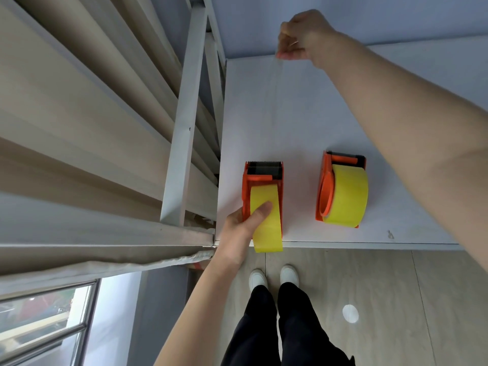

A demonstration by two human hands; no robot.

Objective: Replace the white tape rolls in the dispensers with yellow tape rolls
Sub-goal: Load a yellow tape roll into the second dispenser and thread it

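My left hand clamps yellow roll in dispenser at bench edge; right hand pinched on thin tape strand.

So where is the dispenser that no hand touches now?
The free dispenser stands on the white table, right of the dispenser held by the left hand, near the table's front edge.

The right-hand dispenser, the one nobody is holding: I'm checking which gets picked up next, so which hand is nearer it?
Left. The left hand grips the neighbouring dispenser beside the right-hand dispenser; the right hand is raised far beyond it.
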